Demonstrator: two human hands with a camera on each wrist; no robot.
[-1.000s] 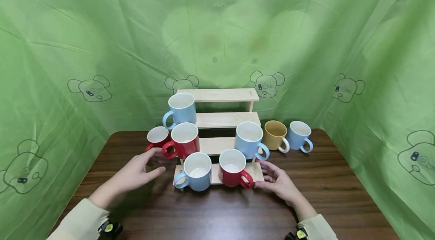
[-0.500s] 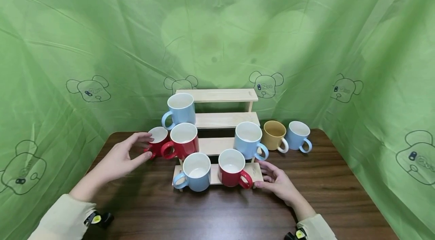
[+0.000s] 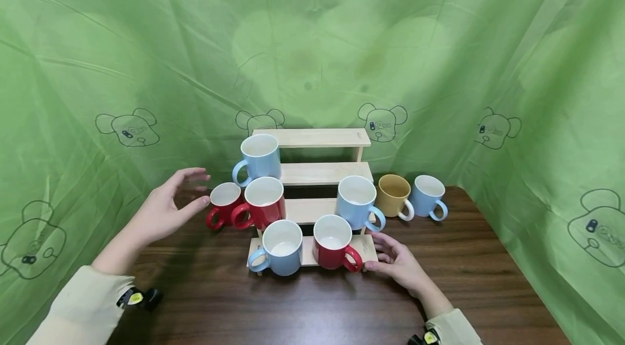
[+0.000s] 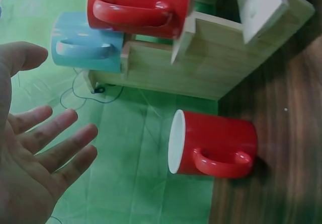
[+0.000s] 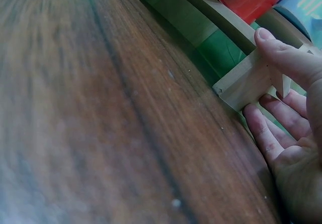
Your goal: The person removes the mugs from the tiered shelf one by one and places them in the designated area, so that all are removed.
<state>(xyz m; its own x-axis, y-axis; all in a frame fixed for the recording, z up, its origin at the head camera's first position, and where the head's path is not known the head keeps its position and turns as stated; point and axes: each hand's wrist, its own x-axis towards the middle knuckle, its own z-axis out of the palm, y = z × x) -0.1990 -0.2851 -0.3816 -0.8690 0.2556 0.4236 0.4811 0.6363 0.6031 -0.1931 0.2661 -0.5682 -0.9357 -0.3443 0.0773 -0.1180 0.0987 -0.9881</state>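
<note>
My left hand (image 3: 158,208) is spread in the air just left of a small red mug (image 3: 222,209) that stands on the table. In the left wrist view its fingers (image 4: 60,156) are apart, with nothing between them. My right hand (image 3: 401,263) holds the right end of the lowest step of a stepped wooden rack (image 3: 324,172); in the right wrist view the thumb (image 5: 271,43) lies at the step's edge. On the lowest step are a light blue mug (image 3: 283,250) and a red mug (image 3: 332,253). Above them sit another red mug (image 3: 267,206) and light blue mug (image 3: 356,204).
Higher on the rack's left sits a light blue mug (image 3: 263,160). Right of the rack, a mustard mug (image 3: 392,198) and a light blue mug (image 3: 426,198) stand on the dark wooden table (image 3: 312,312). Green cloth (image 3: 312,63) hangs behind and at both sides.
My left hand has moved left and up, from beside the rack, past the small red mug's rim, to the air left of it. The right hand and the mugs keep their places.
</note>
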